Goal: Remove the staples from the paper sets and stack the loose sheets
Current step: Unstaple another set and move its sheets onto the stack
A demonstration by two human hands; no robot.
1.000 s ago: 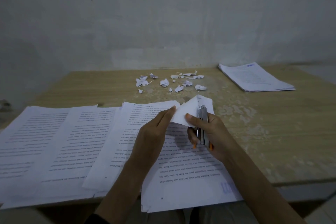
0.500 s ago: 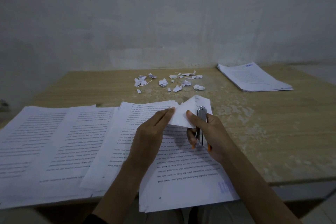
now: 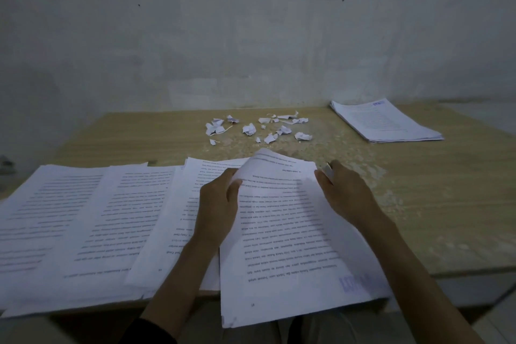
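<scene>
A printed paper set (image 3: 284,246) lies at the table's front edge, its near end hanging over the edge. My left hand (image 3: 217,204) pinches the far left corner of its top sheet, which curls upward. My right hand (image 3: 344,193) rests on the set's right edge and grips a metal staple remover (image 3: 327,170); only the tool's tip shows above the fingers. Loose printed sheets (image 3: 83,218) lie spread out to the left, overlapping one another.
Several torn paper scraps (image 3: 259,128) lie scattered at the middle back of the wooden table (image 3: 432,204). A neat stack of papers (image 3: 385,123) sits at the back right. A grey wall runs behind the table.
The folded-back corner has been let down and the top sheet now lies mostly flat. My right hand moved right to the sheet's edge, its palm turned down over the staple remover.
</scene>
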